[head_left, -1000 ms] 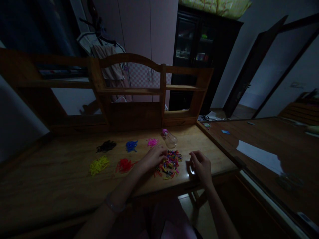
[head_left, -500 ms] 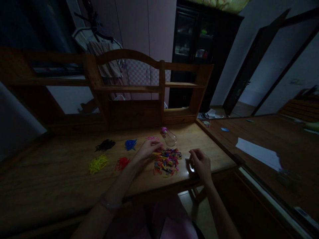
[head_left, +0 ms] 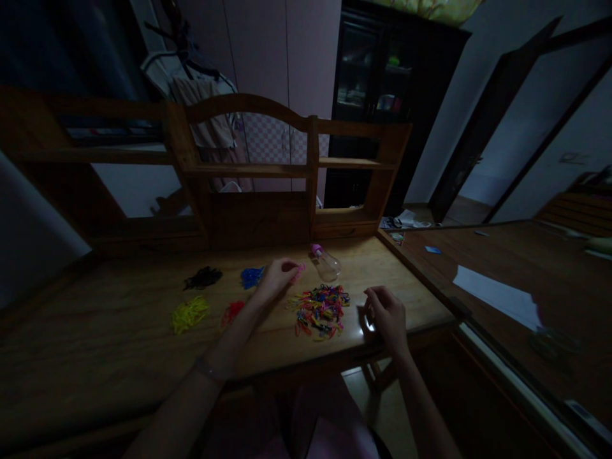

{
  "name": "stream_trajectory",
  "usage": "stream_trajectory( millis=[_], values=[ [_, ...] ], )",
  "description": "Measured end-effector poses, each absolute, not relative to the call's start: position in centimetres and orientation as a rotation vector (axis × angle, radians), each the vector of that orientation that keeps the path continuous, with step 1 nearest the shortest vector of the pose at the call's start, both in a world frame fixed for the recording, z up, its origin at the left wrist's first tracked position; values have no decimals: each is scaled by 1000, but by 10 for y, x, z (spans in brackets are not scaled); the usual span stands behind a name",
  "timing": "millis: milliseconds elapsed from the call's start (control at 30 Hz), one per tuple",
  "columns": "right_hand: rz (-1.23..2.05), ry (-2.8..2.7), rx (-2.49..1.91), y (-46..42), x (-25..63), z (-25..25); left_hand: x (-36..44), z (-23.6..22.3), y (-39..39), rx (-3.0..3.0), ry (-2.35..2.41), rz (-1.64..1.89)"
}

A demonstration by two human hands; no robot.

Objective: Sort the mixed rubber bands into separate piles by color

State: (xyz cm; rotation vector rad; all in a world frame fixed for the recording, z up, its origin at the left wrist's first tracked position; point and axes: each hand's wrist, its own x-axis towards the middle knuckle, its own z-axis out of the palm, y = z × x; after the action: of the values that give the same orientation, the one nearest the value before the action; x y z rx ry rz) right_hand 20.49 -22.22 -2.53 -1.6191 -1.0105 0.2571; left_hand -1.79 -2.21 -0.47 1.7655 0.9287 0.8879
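My left hand [head_left: 278, 278] is over the pink rubber bands [head_left: 299, 272], its thumb and fingers pinched together on a pink band; part of that pile is hidden behind the hand. To its right and nearer me lies a mixed heap of coloured rubber bands [head_left: 324, 311]. My right hand [head_left: 387, 313] rests at the right of this heap, fingers loosely curled and apart, with nothing visible in them. Sorted piles of blue [head_left: 250, 277], red [head_left: 232, 313], black [head_left: 203, 278] and yellow [head_left: 189, 314] bands lie to the left, the red one partly behind my left forearm.
A clear bottle [head_left: 329, 265] with a pink cap lies behind the mixed heap. Along the back of the wooden desk [head_left: 119, 344] stands a wooden shelf unit [head_left: 258, 169]. White paper [head_left: 497, 296] lies on the brown surface at the right. The room is dim.
My left hand has moved left and slightly away from me, from the far edge of the mixed heap to the pink bands. My right hand has stayed in place.
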Motion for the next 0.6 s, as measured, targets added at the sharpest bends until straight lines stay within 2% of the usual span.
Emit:
stream_trajectory(
  millis=[300,500,600],
  values=[
    [277,-975,-1601,-221,205,-24,-17,21,-27,2098,972,1042],
    [261,-996,-1591,-221,207,-26,-13,22,-66,2275,744,703],
    [251,-998,-1602,-221,207,-26,-14,13,-75,2316,810,673]
  ],
)
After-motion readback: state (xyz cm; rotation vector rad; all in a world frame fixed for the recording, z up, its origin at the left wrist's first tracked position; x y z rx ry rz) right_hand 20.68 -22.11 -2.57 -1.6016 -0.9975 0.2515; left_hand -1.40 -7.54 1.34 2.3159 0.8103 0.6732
